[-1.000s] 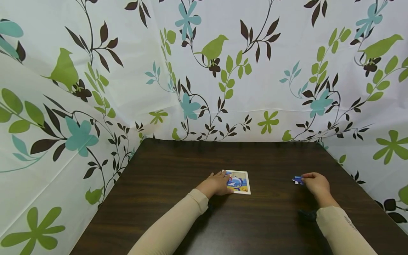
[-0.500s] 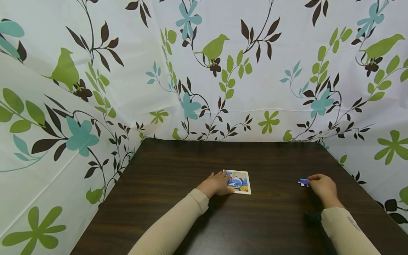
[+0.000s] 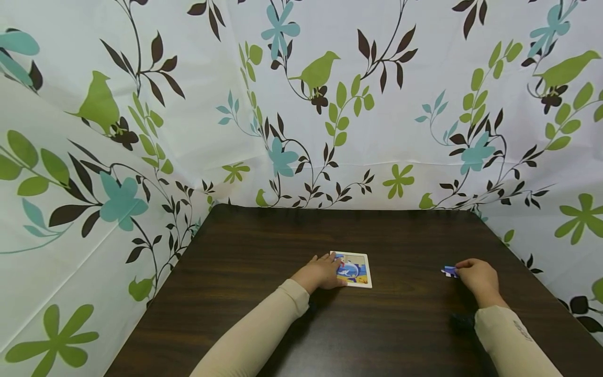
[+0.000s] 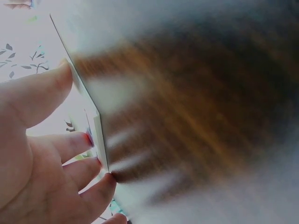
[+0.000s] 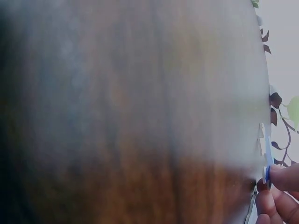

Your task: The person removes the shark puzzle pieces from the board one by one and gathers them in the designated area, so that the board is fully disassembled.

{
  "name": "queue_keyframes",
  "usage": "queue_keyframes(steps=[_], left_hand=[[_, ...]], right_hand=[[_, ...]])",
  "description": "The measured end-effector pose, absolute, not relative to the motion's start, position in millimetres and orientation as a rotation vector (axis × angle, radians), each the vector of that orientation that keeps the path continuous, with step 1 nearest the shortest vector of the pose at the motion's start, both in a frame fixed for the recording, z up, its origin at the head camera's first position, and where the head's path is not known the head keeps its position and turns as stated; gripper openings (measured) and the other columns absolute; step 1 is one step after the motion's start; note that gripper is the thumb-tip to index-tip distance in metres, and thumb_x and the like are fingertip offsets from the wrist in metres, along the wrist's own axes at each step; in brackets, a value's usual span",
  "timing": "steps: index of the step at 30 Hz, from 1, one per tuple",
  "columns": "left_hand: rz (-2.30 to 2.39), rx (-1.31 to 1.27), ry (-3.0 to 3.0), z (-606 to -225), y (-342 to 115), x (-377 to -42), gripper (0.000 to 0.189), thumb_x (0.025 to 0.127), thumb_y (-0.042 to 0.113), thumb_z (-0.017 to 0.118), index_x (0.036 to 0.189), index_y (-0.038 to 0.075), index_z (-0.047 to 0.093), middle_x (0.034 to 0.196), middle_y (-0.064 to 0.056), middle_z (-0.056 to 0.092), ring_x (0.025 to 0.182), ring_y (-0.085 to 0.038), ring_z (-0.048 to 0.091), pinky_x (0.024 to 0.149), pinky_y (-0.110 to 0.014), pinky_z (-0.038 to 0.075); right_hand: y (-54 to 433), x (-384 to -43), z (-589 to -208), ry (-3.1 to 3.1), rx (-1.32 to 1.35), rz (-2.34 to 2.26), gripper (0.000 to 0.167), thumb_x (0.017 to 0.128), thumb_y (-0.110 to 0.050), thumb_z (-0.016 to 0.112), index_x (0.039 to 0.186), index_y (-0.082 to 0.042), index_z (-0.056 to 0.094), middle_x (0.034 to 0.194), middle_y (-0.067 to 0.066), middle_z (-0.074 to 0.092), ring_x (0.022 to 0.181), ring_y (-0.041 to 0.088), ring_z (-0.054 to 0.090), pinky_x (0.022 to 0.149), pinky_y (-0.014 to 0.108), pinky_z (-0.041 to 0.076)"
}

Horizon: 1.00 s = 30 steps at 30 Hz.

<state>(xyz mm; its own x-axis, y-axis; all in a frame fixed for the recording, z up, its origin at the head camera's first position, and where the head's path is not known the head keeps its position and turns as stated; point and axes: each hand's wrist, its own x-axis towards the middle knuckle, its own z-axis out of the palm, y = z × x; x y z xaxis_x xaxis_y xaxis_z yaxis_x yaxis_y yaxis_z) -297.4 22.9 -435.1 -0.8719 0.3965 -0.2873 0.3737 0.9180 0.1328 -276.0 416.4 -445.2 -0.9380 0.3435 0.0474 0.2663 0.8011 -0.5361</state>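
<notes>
On my feed, the left hand (image 3: 324, 272) rested with fingers spread on the left side of the framed jigsaw puzzle (image 3: 355, 269), midway between the side edges of the dark wooden table (image 3: 395, 319); nearer the right edge, the right hand (image 3: 479, 280) pinched a blue jigsaw piece (image 3: 449, 271). Beyond the far edge I saw bird-printed cloth (image 3: 202, 115).

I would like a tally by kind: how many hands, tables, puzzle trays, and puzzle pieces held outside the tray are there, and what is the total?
Hands (left hand, right hand): 2
Table: 1
Puzzle tray: 1
Held puzzle piece: at least 1, partly hidden
Total: at least 5
</notes>
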Motion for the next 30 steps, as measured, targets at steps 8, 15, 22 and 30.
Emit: queue_keyframes(steps=[8, 15, 22, 30], left_hand=[[0.099, 0.570, 2.766, -435.0, 22.5, -296.6, 0.077, 0.094, 0.058, 0.057, 0.157, 0.022, 0.031, 0.166, -0.001, 0.023, 0.152, -0.019, 0.023, 0.124, -0.044, 0.020], [0.112, 0.571, 2.763, -432.7, 22.5, -295.9, 0.077, 0.094, 0.057, 0.057, 0.157, 0.021, 0.031, 0.165, -0.002, 0.023, 0.152, -0.020, 0.024, 0.124, -0.045, 0.020], [0.127, 0.570, 2.756, -432.6, 22.3, -296.7, 0.077, 0.094, 0.057, 0.057, 0.157, 0.021, 0.031, 0.166, -0.002, 0.023, 0.152, -0.020, 0.024, 0.124, -0.045, 0.020], [0.127, 0.569, 2.751, -434.7, 21.6, -298.1, 0.077, 0.095, 0.057, 0.056, 0.157, 0.021, 0.030, 0.166, -0.002, 0.022, 0.153, -0.020, 0.023, 0.124, -0.045, 0.019]], right_hand=[[416.2, -277.3, -446.9, -2.837, -0.483, 0.800, 0.026, 0.090, -0.014, 0.063, 0.100, 0.009, 0.070, 0.108, 0.034, 0.064, 0.095, 0.048, 0.057, 0.079, 0.054, 0.046], [415.6, -276.4, -446.8, -2.857, -0.457, 0.763, 0.023, 0.086, -0.009, 0.058, 0.096, 0.008, 0.071, 0.105, 0.034, 0.065, 0.091, 0.046, 0.059, 0.073, 0.049, 0.047], [414.3, -275.2, -445.4, -2.868, -0.438, 0.766, 0.023, 0.086, -0.008, 0.057, 0.096, 0.008, 0.071, 0.105, 0.034, 0.064, 0.091, 0.047, 0.058, 0.074, 0.052, 0.047], [412.6, -273.9, -443.8, -2.895, -0.406, 0.753, 0.024, 0.085, -0.008, 0.057, 0.096, 0.008, 0.070, 0.102, 0.033, 0.066, 0.088, 0.045, 0.059, 0.071, 0.048, 0.047]])
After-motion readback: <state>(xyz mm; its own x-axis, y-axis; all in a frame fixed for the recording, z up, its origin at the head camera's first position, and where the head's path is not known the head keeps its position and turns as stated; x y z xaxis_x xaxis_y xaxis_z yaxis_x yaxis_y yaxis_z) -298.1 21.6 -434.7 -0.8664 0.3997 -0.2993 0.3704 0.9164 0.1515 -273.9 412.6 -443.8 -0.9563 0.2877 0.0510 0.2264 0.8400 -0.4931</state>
